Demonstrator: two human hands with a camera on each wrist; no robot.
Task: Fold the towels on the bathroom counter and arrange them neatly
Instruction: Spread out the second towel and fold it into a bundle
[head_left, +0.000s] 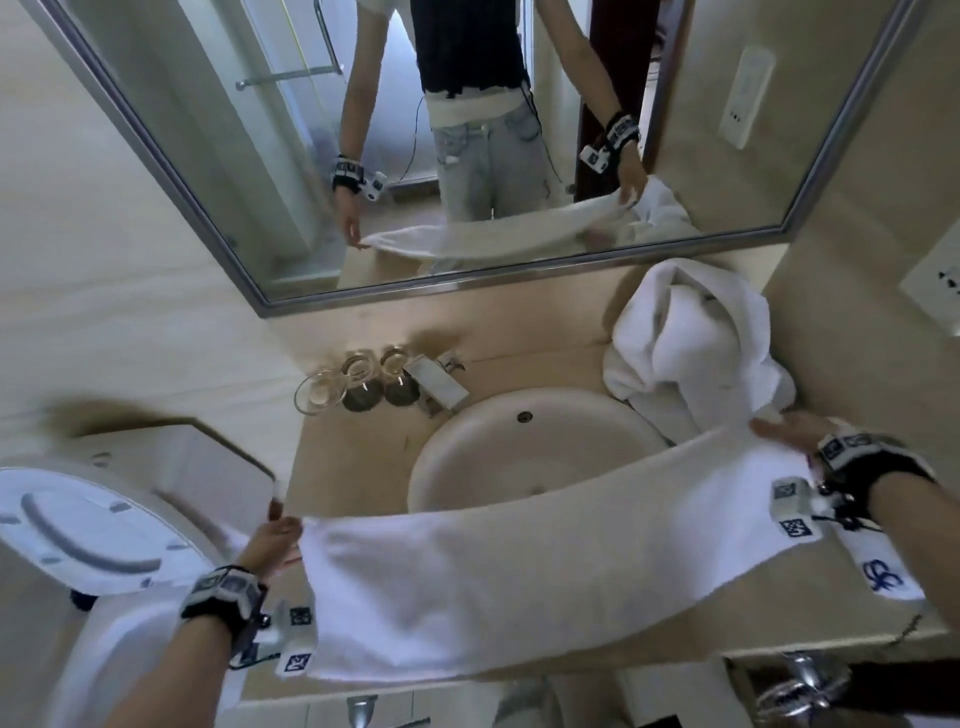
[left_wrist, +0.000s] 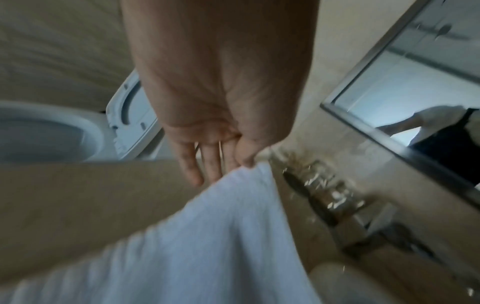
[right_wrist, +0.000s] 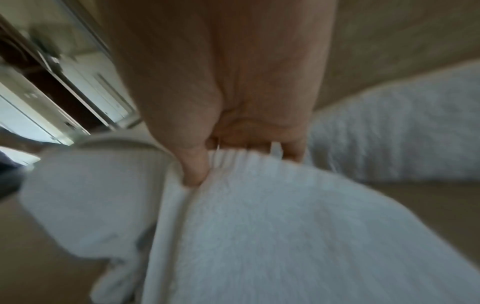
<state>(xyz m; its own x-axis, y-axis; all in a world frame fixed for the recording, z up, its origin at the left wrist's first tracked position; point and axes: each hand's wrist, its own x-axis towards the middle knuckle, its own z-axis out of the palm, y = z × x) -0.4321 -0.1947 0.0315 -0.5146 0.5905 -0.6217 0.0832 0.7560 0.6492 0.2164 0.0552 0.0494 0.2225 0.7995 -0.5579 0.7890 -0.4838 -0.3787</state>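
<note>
A long white towel (head_left: 519, 566) is stretched across the front of the sink, held up at both ends. My left hand (head_left: 275, 540) pinches its left corner between thumb and fingers; in the left wrist view that hand (left_wrist: 221, 144) holds the towel (left_wrist: 207, 236) at its tip. My right hand (head_left: 789, 431) grips the right end; the right wrist view shows that hand (right_wrist: 233, 148) with its thumb pressed into the towel (right_wrist: 285, 226). A crumpled pile of white towels (head_left: 691, 338) lies on the counter at the back right.
The round sink (head_left: 483, 441) sits in the beige counter (head_left: 353, 457), with a chrome faucet (head_left: 436, 387) and glass tumblers (head_left: 358, 379) behind it. A toilet with raised lid (head_left: 67, 525) stands to the left. A mirror (head_left: 467, 130) hangs on the wall above.
</note>
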